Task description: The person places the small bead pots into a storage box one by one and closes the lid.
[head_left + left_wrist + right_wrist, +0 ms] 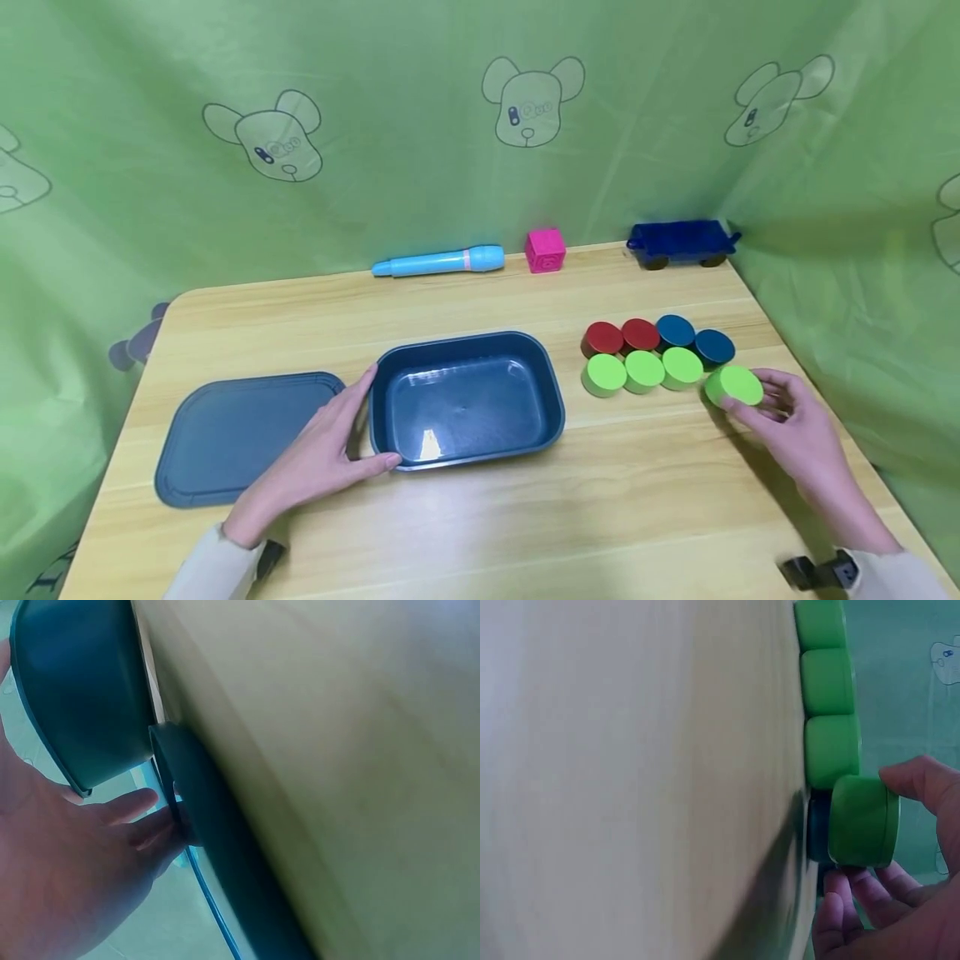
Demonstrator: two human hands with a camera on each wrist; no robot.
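My left hand (330, 437) rests against the left end of a dark blue open box (465, 400), thumb at the near rim and the other fingers along the side. In the left wrist view some of those fingers reach by the edge of the flat lid (217, 840). At the right, my right hand (795, 421) pinches a light green round block (735, 385) between thumb and fingers. The right wrist view shows this block (862, 821) slightly off the table. Beside it stand three green blocks (643, 371) in a row, with two red (602, 339) and two blue ones (714, 347) behind.
The blue lid (240, 433) lies left of the box. Along the table's back edge are a light blue pen-shaped toy (438, 262), a pink cube (545, 251) and a dark blue toy wagon (682, 243). Green curtain (420, 125) hangs behind and at both sides.
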